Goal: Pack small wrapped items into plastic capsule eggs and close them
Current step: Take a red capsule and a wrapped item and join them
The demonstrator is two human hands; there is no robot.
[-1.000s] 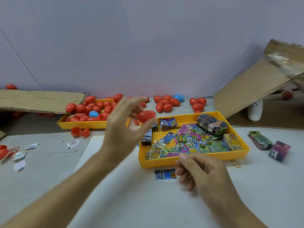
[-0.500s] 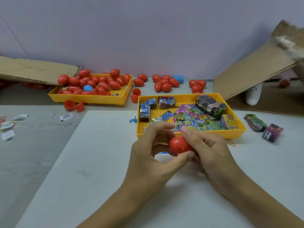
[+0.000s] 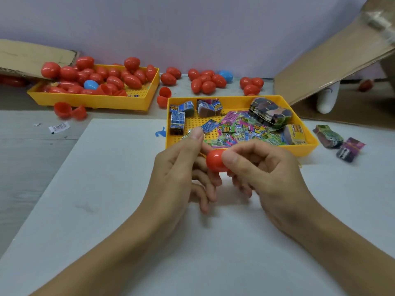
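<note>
Head view puts the red capsule egg (image 3: pixel 214 160) right between your two hands, raised above the white surface (image 3: pixel 111 189) and just in front of the near yellow tray (image 3: pixel 307 149). Your right hand (image 3: pixel 267 174) grips it — thumb curled over the top, fingers wrapped behind. Your left hand (image 3: pixel 181 167) meets it from the other side, thumb up, fingertips touching or pinching the egg's left end; how firmly cannot be told. No seam shows, so you cannot tell from here whether the egg is shut or parting.

Judged from this, you are either opening the egg for filling or pressing it closed. No wrapped item is visible in either hand, so opening seems likelier. If so, the next move calls for a firm pull or twist with both grips opposed, then a free hand to pick one packet.

The wrapped items (image 3: pixel 239 129) lie loose in the near tray, with bundled stacks around them. Two more bundles (image 3: pixel 337 142) sit on the surface to the right. Behind, a second yellow tray (image 3: pixel 96 101) holds many red eggs and a blue one (image 3: pixel 90 84); more eggs (image 3: pixel 206 81) lie along the wall, beside cardboard flaps (image 3: pixel 324 60).
</note>
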